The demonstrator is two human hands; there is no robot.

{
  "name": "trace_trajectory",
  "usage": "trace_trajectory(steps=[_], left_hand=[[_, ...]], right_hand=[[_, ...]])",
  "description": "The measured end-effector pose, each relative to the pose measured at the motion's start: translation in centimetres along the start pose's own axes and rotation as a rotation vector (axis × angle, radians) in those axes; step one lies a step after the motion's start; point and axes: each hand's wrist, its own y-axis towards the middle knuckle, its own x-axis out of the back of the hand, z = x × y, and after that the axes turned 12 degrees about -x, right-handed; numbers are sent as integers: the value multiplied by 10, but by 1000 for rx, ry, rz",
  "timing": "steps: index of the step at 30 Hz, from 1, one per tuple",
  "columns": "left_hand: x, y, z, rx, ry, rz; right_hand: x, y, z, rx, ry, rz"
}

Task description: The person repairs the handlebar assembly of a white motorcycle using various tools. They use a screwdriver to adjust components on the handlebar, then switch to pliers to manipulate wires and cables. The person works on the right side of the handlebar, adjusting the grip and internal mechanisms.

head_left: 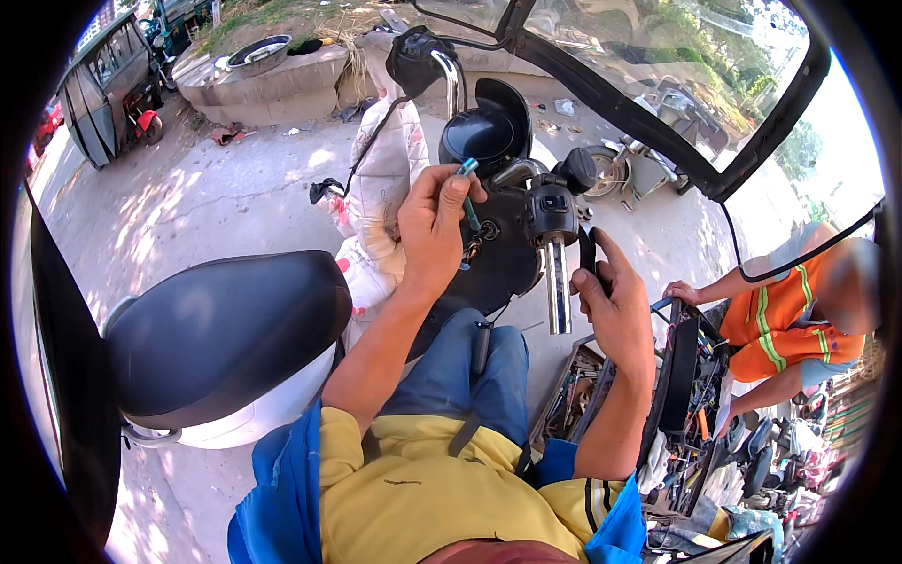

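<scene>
My left hand (430, 221) holds a slim teal tool (471, 209) between thumb and fingers, upright over the scooter's black front panel (503, 263). My right hand (615, 296) has curled fingers at a black lever (586, 248), just right of a bare chrome handlebar end (558, 296). The black switch housing (550, 211) sits at the top of that bar. Behind my left hand are a black round housing (479, 141) and a padded pale pink cover (385, 150) with black straps.
A black scooter seat (225, 334) is at left. A windscreen frame (601, 70) spans the upper right. A person in an orange vest (770, 320) bends over toolboxes (691, 395) at right. A concrete planter (263, 94) and parked vehicles (103, 103) stand behind.
</scene>
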Motion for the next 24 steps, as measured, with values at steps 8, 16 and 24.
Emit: trace_trajectory(steps=[8, 16, 24], left_hand=[[5, 1, -6, 30, -476, -218], [2, -10, 3, 90, -530, -228], [0, -12, 8, 180, -528, -240]], right_hand=[[-5, 2, 2, -33, -28, -16], [-6, 1, 5, -63, -98, -63], [-13, 4, 9, -24, -138, -104]])
